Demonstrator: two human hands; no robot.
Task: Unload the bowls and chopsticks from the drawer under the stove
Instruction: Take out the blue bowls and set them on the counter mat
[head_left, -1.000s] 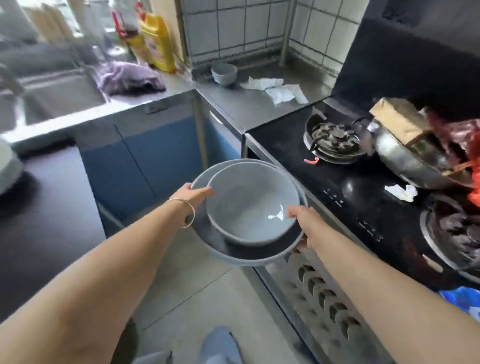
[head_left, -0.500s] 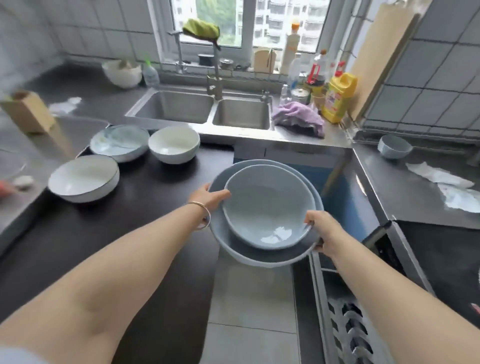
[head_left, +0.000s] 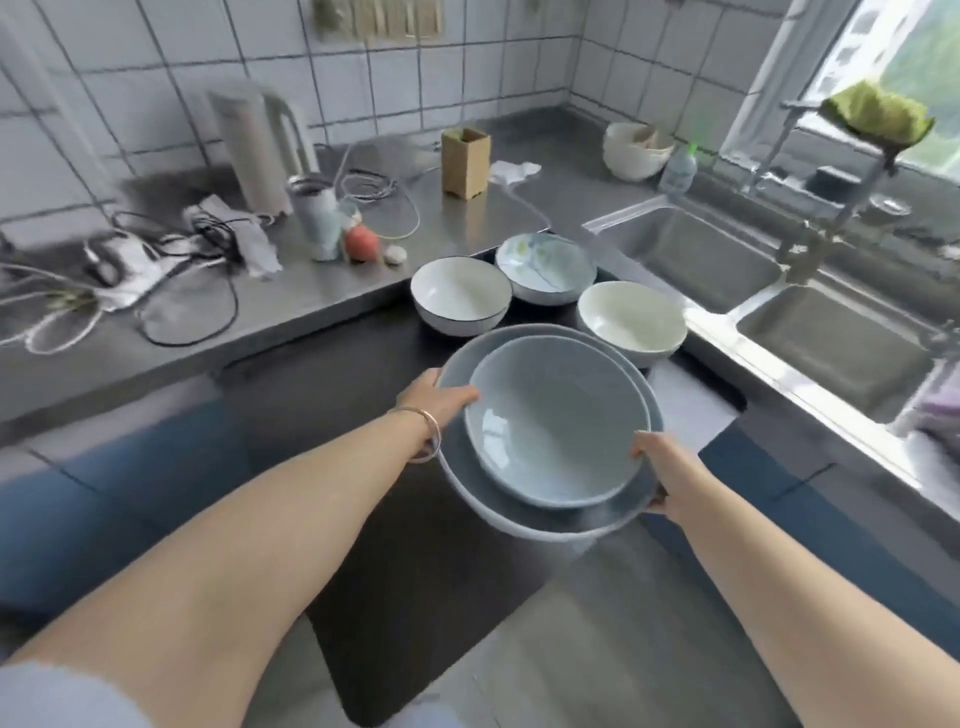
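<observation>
1. Gripping the nested grey-blue bowls (head_left: 558, 431) — left hand (head_left: 434, 400) closed on the near-left rim, right hand (head_left: 662, 475) on the right rim.
2. Hovering above the dark table (head_left: 332, 395) (three pale bowls (head_left: 631, 319) just beyond).

Dark countertop (head_left: 322, 395) bearing three bowls in a cluster: dark-rimmed white bowl (head_left: 460, 296), patterned bowl (head_left: 544, 267) just behind, cream bowl (head_left: 631, 322) at right; adjoining steel counter (head_left: 311, 296) with kettle (head_left: 257, 150), tangled cables (head_left: 171, 280), wooden holder (head_left: 466, 162), and sink (head_left: 691, 254) alongside.
</observation>
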